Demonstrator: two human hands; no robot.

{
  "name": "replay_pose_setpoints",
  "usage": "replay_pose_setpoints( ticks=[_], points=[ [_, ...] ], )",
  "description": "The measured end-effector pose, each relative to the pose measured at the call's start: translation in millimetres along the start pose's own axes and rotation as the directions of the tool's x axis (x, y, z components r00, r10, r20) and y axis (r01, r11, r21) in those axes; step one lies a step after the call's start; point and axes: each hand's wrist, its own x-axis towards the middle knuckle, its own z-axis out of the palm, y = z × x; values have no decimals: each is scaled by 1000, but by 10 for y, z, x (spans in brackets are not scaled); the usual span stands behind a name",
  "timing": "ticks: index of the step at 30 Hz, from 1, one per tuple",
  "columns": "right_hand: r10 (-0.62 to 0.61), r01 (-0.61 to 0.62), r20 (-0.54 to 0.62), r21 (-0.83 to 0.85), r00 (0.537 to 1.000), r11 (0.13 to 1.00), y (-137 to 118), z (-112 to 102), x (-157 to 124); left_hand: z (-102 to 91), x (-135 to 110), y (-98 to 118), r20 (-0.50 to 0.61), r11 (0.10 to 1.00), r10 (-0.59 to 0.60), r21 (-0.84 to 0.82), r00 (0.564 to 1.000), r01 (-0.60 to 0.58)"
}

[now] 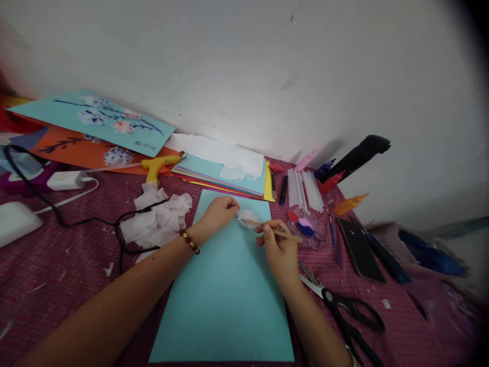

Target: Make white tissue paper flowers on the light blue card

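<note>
A light blue paper sheet (225, 290) lies in front of me on the dark red cloth (57, 265). My left hand (219, 213) is closed in a pinch on a small white tissue flower (247, 216) at the sheet's far end. My right hand (278, 244) grips a thin wooden brush (280, 233) whose tip points left into the tissue flower. A beaded bracelet (189, 241) circles my left wrist.
Crumpled white tissue (156, 219) and a yellow glue gun (158, 165) lie to the left, with a black cable. A paint palette (305, 227), white glue sticks (303, 189), paint bottles, a phone (359, 250) and black scissors (346, 311) lie right. Coloured paper stack (225, 176) sits behind.
</note>
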Motion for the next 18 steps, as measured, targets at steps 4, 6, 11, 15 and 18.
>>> replay_pose_setpoints(
  ticks=[4, 6, 11, 15, 18],
  points=[
    [85, -74, -50, 192, 995, 979, -13, -44, 37, 9, -6, 2, -30, 991, -88, -104, 996, 85],
    [183, -148, -63, 368, 981, 918, 2, -82, 78, -36, -10, 49, -46, 979, -134, -161, 990, 125],
    [396, -263, -41, 685, 917, 680, 48, -198, 198, -468, -96, 460, -209, 915, -27, -398, 978, -59],
    [418, -300, 11, 715, 908, 632, 56, -243, 226, -1002, -308, 790, -366, 850, 173, -413, 915, -326],
    [437, -350, 52, 685, 898, 639, 90, -260, 205, -1364, -564, 771, -448, 865, 252, -293, 858, -407]
  ],
)
